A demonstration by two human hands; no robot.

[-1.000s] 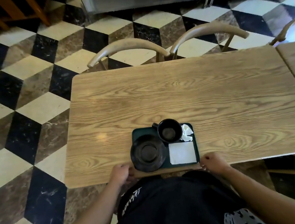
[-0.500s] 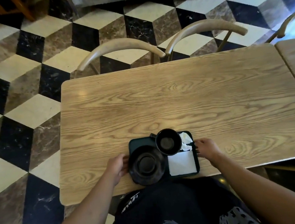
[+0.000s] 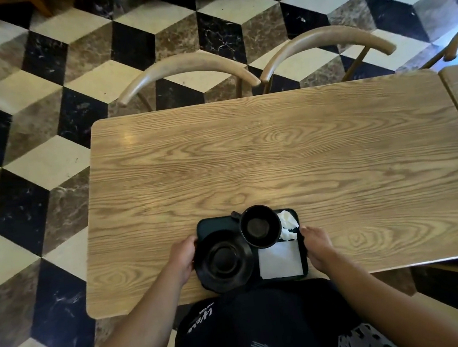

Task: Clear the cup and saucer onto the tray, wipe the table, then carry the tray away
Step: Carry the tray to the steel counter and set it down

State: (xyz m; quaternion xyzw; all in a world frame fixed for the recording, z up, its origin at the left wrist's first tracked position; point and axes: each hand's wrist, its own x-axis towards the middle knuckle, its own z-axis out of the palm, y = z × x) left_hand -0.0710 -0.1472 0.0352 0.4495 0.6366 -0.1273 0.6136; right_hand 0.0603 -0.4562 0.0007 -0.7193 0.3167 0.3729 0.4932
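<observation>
Dark green tray (image 3: 215, 225) sits between your hands at the near table (image 3: 276, 155) edge: left hand (image 3: 181, 256) and right hand (image 3: 316, 246) curl on its short sides, fingertips hidden beneath. Cup (image 3: 259, 226) and saucer (image 3: 223, 260) ride on it; whether it's lifted, you can't tell.

— Surface? — Light wood-grain worktop (image 3: 276, 155), rounded corners, on a checkered floor (image 3: 41, 167).
— Items directly on it? — One dark green tray (image 3: 213, 226) at the near edge.
</observation>
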